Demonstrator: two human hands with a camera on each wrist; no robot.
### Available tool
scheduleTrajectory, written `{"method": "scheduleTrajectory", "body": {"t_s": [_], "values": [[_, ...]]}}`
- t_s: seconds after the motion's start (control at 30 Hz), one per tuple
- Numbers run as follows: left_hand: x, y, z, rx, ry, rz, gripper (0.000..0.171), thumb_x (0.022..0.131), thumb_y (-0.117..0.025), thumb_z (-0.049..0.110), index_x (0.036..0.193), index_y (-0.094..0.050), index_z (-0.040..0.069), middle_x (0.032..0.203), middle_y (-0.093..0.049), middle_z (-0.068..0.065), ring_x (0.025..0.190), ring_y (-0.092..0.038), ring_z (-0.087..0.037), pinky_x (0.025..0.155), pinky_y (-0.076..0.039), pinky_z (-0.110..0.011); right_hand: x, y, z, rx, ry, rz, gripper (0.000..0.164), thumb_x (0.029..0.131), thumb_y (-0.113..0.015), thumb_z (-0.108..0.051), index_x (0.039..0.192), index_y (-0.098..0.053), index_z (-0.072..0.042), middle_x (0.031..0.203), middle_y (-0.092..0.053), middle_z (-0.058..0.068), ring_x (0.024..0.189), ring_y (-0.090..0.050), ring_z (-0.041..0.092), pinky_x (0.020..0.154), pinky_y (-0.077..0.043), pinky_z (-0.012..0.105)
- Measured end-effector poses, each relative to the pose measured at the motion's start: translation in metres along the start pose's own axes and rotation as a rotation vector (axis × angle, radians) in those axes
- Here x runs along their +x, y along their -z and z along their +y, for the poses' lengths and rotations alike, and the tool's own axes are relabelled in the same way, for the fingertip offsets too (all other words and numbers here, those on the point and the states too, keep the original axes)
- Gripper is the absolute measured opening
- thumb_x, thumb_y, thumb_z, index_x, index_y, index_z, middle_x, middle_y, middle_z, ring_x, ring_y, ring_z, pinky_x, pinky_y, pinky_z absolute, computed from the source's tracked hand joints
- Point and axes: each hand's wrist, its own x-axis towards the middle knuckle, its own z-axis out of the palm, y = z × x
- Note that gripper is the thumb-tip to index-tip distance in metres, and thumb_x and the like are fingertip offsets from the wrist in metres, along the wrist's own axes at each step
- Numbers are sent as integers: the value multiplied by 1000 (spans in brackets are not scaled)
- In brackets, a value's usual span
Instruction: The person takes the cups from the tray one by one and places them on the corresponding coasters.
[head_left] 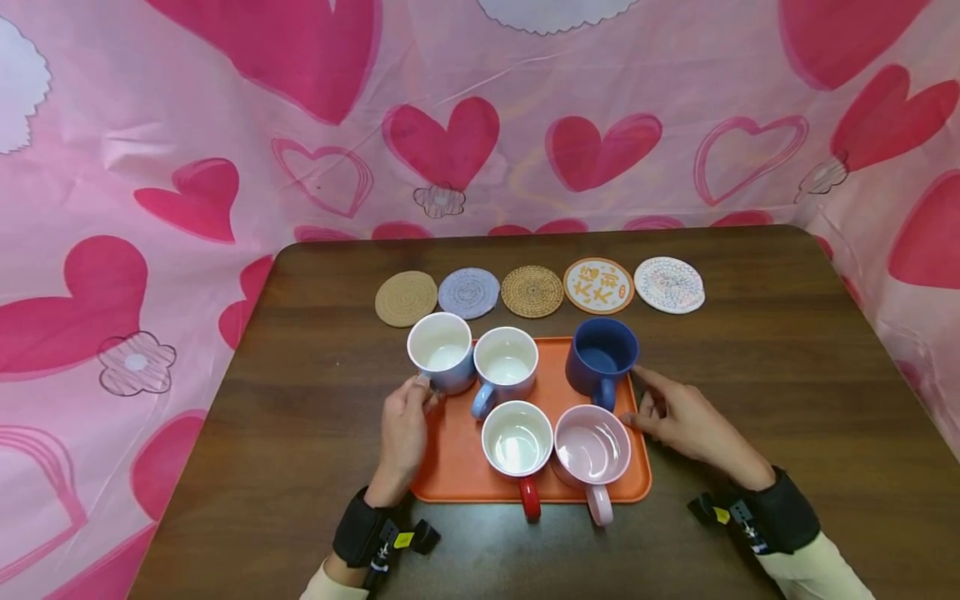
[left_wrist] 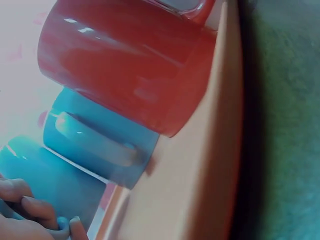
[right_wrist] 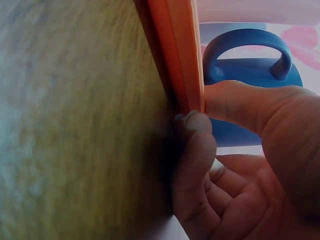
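My left hand grips the handle of a light blue mug at the far left corner of an orange tray. In the left wrist view, the fingers curl around that handle. Whether the mug touches the tray cannot be told. My right hand pinches the tray's right rim between thumb and finger, close to a dark blue mug. On the tray also stand a second blue mug, a red mug with a white inside and a pink mug.
Behind the tray, a row of round coasters lies on the brown table: a tan one, a blue-grey one, a woven brown one, an orange-rimmed one and a white speckled one. Heart-patterned cloth hangs around.
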Motion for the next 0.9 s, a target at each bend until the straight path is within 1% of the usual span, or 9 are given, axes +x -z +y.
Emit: {"method": "scheduleTrajectory", "body": {"t_s": [0.13,0.2,0.37,0.43,0.57,0.67,0.83,0.9], "values": [[-1,2,4,-21,-16,5,40,106,-42,16,72,-47,-5,67,-42,-8,67,-43,-22,69,-32,-24,0,1,0,0,-3,-9,70,92,-75,-19,149,-42,3,76,-60,-2,62,-54,9,55,-44,24],[0,3,6,-15,-19,9,40,106,-42,16,72,-47,-5,68,-42,-9,68,-43,-24,68,-31,-24,0,1,0,5,-9,-18,70,92,-75,-19,149,-41,3,76,-60,-2,62,-54,9,54,-44,25],[2,8,12,0,-23,21,41,106,-41,16,72,-48,-5,71,-44,-18,73,-45,-35,69,-33,-25,0,-1,0,24,2,-12,71,92,-75,-18,151,-40,2,75,-61,-2,60,-55,9,54,-45,25],[3,11,14,-11,-21,20,40,106,-40,16,73,-47,-6,72,-43,-19,75,-45,-38,70,-34,-26,1,-2,1,24,15,0,70,91,-76,-17,150,-41,0,74,-61,-2,59,-55,8,54,-46,25],[6,14,16,-28,-9,6,41,107,-40,18,75,-47,-6,74,-42,-21,77,-44,-41,71,-34,-27,1,-5,2,32,25,4,69,91,-76,-18,150,-43,-3,74,-61,-3,58,-55,7,54,-46,25],[7,16,16,-31,-9,-3,42,108,-40,20,76,-47,-6,75,-40,-23,78,-43,-42,71,-34,-28,2,-5,2,32,21,0,69,91,-76,-19,150,-42,-3,74,-61,-3,59,-55,8,54,-46,25],[12,15,18,-36,-25,-7,44,108,-39,22,76,-45,-7,72,-38,-18,77,-40,-44,69,-32,-28,1,-4,3,17,-11,-8,69,91,-75,-18,150,-42,-2,75,-61,-3,60,-56,10,55,-46,25],[15,14,19,-39,-34,-2,44,108,-39,22,75,-45,-6,71,-38,-18,76,-40,-44,68,-32,-28,1,-3,3,10,-6,-6,69,91,-76,-18,149,-43,-2,75,-61,-3,60,-56,9,55,-46,25]]}}
